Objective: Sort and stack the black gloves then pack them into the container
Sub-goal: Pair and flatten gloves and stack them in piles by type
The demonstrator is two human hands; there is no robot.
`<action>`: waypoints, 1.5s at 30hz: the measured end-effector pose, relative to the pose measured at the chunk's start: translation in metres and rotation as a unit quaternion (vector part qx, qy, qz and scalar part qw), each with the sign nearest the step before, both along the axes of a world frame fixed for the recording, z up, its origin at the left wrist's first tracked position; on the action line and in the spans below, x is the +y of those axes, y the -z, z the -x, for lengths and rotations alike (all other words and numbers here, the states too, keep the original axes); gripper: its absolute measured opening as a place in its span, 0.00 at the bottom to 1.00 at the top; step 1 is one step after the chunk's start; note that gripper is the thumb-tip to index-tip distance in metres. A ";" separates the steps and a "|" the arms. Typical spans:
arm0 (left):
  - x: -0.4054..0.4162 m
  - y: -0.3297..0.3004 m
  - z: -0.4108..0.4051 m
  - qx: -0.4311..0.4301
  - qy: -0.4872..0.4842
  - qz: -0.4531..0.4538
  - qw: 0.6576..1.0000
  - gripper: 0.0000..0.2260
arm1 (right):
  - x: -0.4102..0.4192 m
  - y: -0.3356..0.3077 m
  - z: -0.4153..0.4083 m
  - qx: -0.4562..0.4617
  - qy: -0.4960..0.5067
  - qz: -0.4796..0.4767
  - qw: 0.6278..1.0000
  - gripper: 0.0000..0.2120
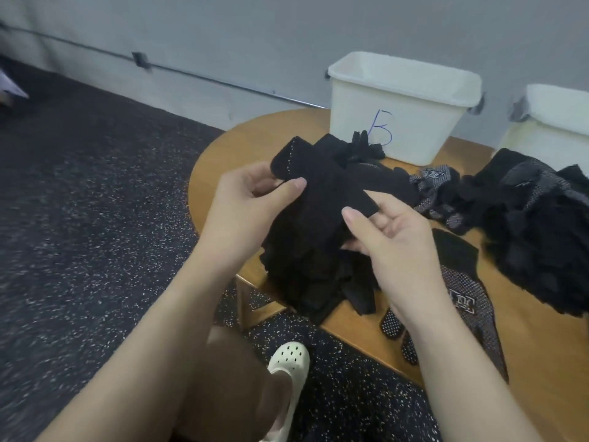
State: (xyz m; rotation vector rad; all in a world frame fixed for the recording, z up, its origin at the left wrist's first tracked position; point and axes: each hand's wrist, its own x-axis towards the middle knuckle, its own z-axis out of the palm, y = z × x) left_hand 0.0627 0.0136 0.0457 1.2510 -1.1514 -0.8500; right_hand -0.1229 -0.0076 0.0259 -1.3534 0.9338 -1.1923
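both hands raised over the near left edge of a round wooden table [242, 138], sharing one bundle of black gloves [315, 224].

left hand [251, 199]: fingers curled, thumb pressed on the upper left of the bundle, pinching a cuff edge that has a line of pale dots along it. right hand [389, 231]: palm turned up, thumb and curled fingers pinching a black strip at the right side of the bundle. neither hand is spread wide; both grip cloth.

the bundle hangs down between the hands, and its lower ends drape over the near table edge. whether it rests on the table under the hands, cannot tell.

other gloves on the table: a loose heap [538, 231] on the right, well apart from the held bundle; a few dotted gloves [436, 193] between heap and bundle; one dotted glove [468, 301] lying flat near the right forearm, partly hidden by it; a small dark clump [363, 148] just in front of the bin.

white bin [398, 110] marked with a blue letter "b" stands upright at the far side of the table, against the grey wall [287, 33]. inside not visible. a second white bin [554, 129] stands to its right, cut off by the frame edge.

below the table: dark speckled floor [79, 218], the person's knee, a white perforated clog [288, 362].
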 end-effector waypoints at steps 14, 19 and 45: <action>-0.047 0.015 -0.063 -0.063 -0.105 -0.023 0.992 0.11 | -0.052 0.001 -0.070 0.083 0.036 -0.048 0.995 0.04; -0.062 0.027 -0.072 -0.107 -0.111 -0.049 0.987 0.18 | -0.062 0.011 -0.072 0.143 0.049 -0.033 0.988 0.02; -0.049 0.076 -0.063 -0.317 -0.026 0.024 0.948 0.24 | -0.045 0.029 -0.091 0.503 -0.057 0.181 0.843 0.27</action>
